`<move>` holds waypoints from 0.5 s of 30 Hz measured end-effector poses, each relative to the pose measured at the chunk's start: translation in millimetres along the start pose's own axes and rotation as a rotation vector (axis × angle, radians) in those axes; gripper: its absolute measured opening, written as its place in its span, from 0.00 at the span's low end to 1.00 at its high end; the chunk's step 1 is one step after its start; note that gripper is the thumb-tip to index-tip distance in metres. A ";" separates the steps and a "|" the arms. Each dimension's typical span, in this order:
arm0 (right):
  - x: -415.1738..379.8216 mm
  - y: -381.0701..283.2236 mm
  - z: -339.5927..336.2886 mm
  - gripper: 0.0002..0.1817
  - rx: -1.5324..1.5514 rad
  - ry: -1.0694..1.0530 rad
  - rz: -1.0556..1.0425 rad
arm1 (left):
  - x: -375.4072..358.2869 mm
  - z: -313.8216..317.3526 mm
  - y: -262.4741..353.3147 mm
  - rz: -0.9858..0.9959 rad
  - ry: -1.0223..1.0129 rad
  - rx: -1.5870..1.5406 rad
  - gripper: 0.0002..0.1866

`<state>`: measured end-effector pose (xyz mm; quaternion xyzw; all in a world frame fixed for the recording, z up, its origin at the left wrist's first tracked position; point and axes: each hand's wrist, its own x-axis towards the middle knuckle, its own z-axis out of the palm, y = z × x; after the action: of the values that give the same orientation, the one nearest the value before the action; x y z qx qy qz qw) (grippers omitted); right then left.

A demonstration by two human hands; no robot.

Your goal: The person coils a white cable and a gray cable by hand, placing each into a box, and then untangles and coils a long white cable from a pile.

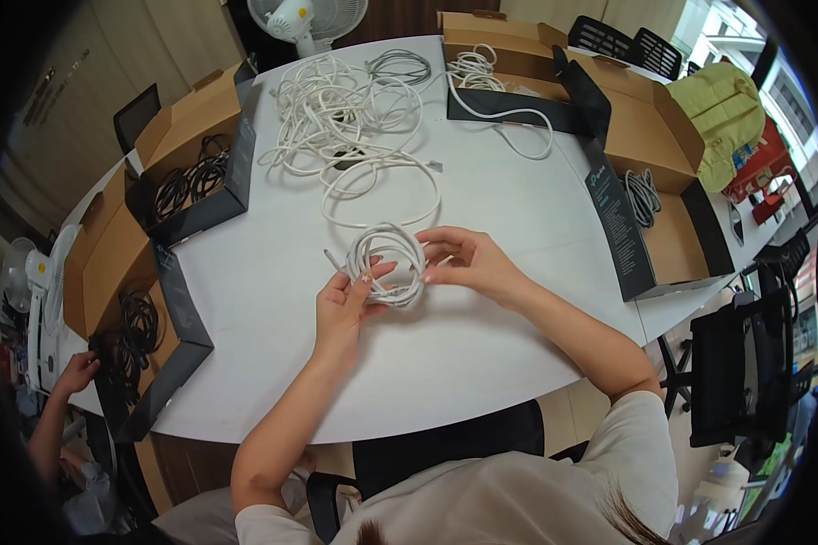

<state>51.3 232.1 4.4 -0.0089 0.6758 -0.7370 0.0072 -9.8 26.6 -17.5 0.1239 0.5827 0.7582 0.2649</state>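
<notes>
A white network cable (398,295) is wound into a round coil above the table, with a plug end sticking out at its left. My left hand (340,313) grips the coil's left and lower side, thumb in front and fingers through the loop. On the right side of the coil, my right hand (473,262) pinches the strands between thumb and fingers. Just beyond lies a large tangle of white cables (323,118), with one loose loop reaching toward the coil. A grey coiled cable (400,65) rests at the back of that tangle.
Open boxes with black cables (191,177) (136,331) stand at the left. At the right, one box (509,111) holds white cables, another a grey coil (643,198). A fan (291,20) stands behind the table (245,381). Another person's hand (77,372) touches the near left box.
</notes>
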 end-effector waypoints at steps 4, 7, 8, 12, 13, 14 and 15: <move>-3.6 -7.0 -3.0 0.20 -0.202 0.080 -0.079 | -0.8 5.7 -4.9 0.019 -0.063 0.062 0.21; 0.9 -20.5 -13.6 0.19 -0.180 0.182 -0.107 | -5.0 13.3 -4.8 0.016 -0.169 0.101 0.21; 7.7 -28.0 -26.9 0.19 -0.210 0.236 -0.165 | -5.5 12.8 -5.3 0.026 -0.204 0.116 0.20; 61.3 -73.9 -110.5 0.18 -0.459 0.526 -0.435 | -6.2 11.8 -2.7 0.015 -0.231 0.140 0.14; 81.0 -85.1 -138.0 0.17 -0.425 0.562 -0.470 | -5.8 10.3 -2.5 0.009 -0.234 0.145 0.13; 100.8 -94.4 -165.3 0.17 -0.444 0.637 -0.465 | -5.5 9.7 -3.1 0.002 -0.236 0.149 0.12; 123.2 -97.8 -198.1 0.16 -0.503 0.761 -0.409 | -5.8 9.7 -4.1 -0.009 -0.240 0.143 0.11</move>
<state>-76.3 435.1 85.2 0.1269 0.7716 -0.4886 -0.3870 0.8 32.1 -17.9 0.2295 0.6000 0.6933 0.3266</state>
